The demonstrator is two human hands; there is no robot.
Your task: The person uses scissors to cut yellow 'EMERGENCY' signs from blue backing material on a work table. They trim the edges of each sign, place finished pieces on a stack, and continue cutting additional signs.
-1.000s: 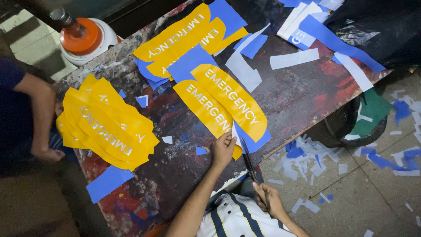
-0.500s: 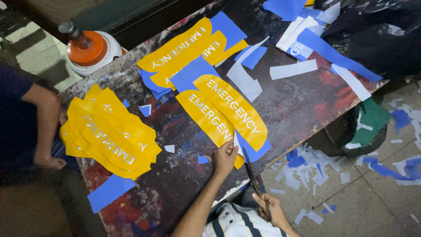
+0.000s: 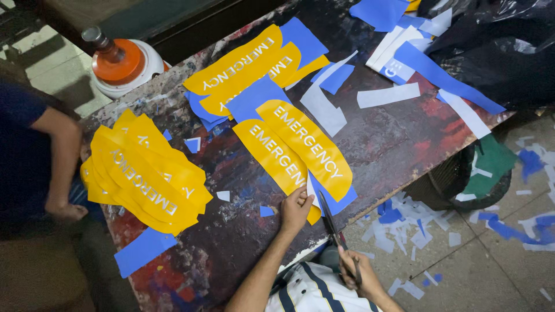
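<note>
Pressing down on the near end of a yellow sticker sheet (image 3: 276,157), the left hand (image 3: 296,209) lies flat with its fingers curled onto the sheet's edge; its grip is closed on that edge, at the near border of the paint-stained surface (image 3: 399,144). The right hand (image 3: 355,271) has its grip clamped around the handles of a pair of scissors (image 3: 330,222), whose blades stand slightly apart and point up toward the blue backing at the sheet's corner. A 2nd yellow sheet (image 3: 306,147) overlaps the 1st, on its right side. A stack of yellow sheets (image 3: 144,173) lies at the left of the surface, and another group of yellow sheets (image 3: 248,69) lies at the far side, partly on blue backing. A loose blue strip (image 3: 144,251) rests near the left corner.

Containers: a dark waste bin (image 3: 457,179) stands on the floor just beside the surface's right edge; it holds green, blue and white offcuts. More paper scraps (image 3: 404,214) litter the floor around it. A white and orange container (image 3: 121,66) with a grey nozzle stands beyond the far left corner; its contents cannot be told. A black plastic bag (image 3: 503,52) lies at the far right.

Another person's arm (image 3: 60,167) hangs at the left.
</note>
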